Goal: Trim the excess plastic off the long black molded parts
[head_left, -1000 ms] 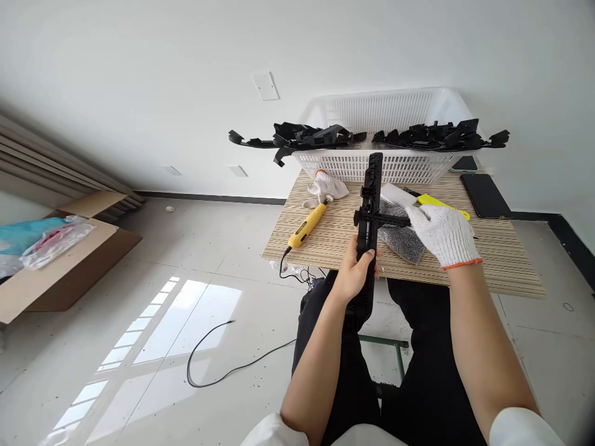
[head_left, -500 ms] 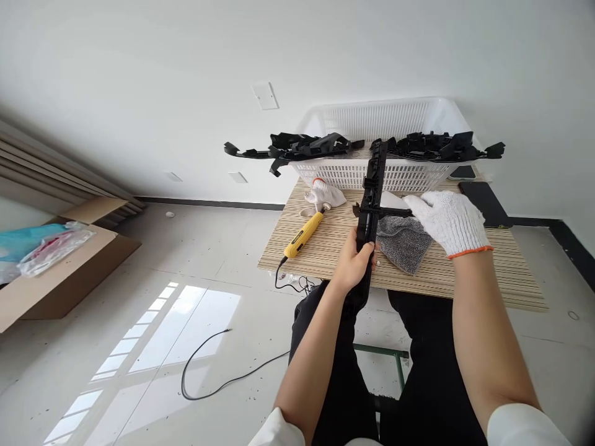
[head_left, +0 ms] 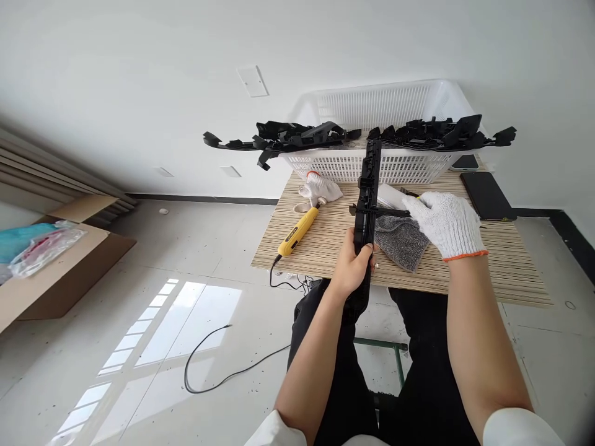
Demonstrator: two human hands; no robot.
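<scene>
My left hand (head_left: 353, 266), bare, is wrapped round the lower part of a long black plastic trim piece (head_left: 369, 179), held upright over the table's front edge. A thin black bar (head_left: 393, 212) crosses the trim piece and reaches out to the right. At its outer end, my right hand (head_left: 444, 223), in a white knitted glove with an orange cuff, is closed on the bar. Whether the bar belongs to the trim piece I cannot tell. A grey cloth (head_left: 402, 244) lies beneath it. Something black and yellow shows behind the gloved fingers, mostly hidden.
Behind stands a white plastic basket (head_left: 362, 166), with black plastic parts (head_left: 302, 136) across its rim. Left on the wooden table (head_left: 506, 266) lie a corded yellow tool (head_left: 299, 232) and another glove (head_left: 323, 188). A black tablet-like slab (head_left: 488, 195) lies right; a cardboard box (head_left: 83, 266) stands far left.
The camera view has shifted slightly. Both hands keep their hold, and the trim piece stays nearly in place. A bit of black and yellow now shows behind the right glove.
</scene>
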